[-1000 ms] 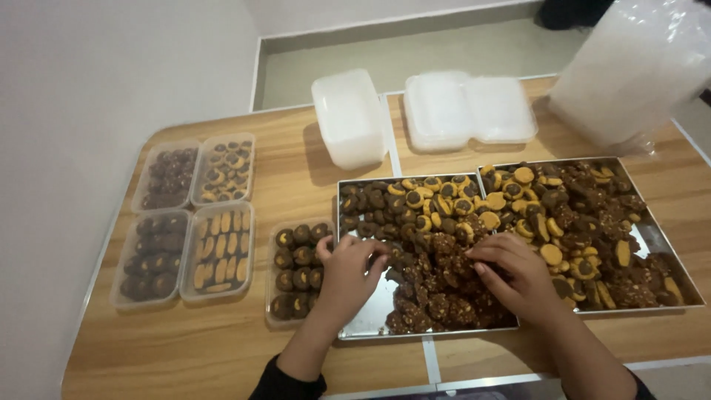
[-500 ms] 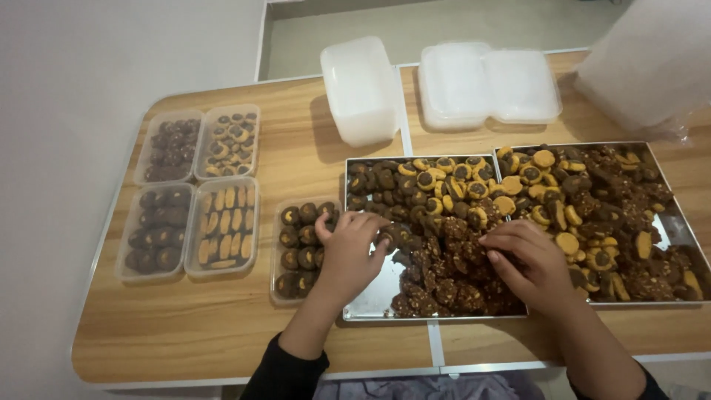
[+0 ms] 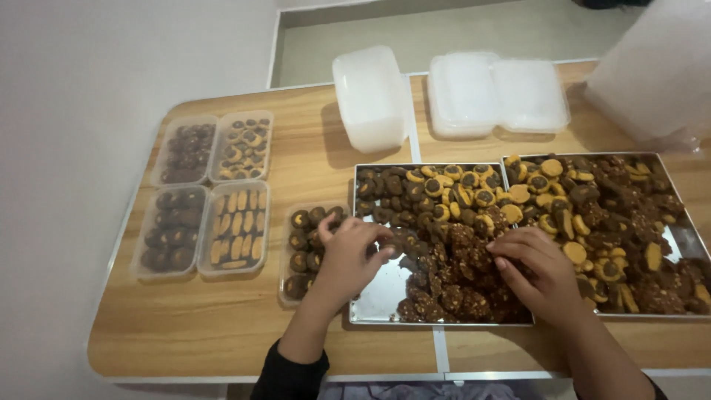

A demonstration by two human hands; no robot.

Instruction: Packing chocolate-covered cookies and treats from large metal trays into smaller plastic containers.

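Note:
Two metal baking trays, the left tray and the right tray, lie side by side and hold many brown and yellow-topped cookies. My left hand hovers over the left tray's near-left part, fingers curled and pinching a dark cookie beside a clear plastic container partly filled with dark cookies. My right hand rests palm down on the cookie pile at the seam of the two trays, fingers bent into the cookies; whether it grips one is hidden.
Several filled clear containers sit at the table's left. Stacks of empty white containers and lids stand behind the trays. A white plastic bag is at the far right. A wall runs along the left.
My left hand has drawn slightly toward the small container, with fingers closing on a cookie. The right hand stays on the pile. The camera has tilted down a little.

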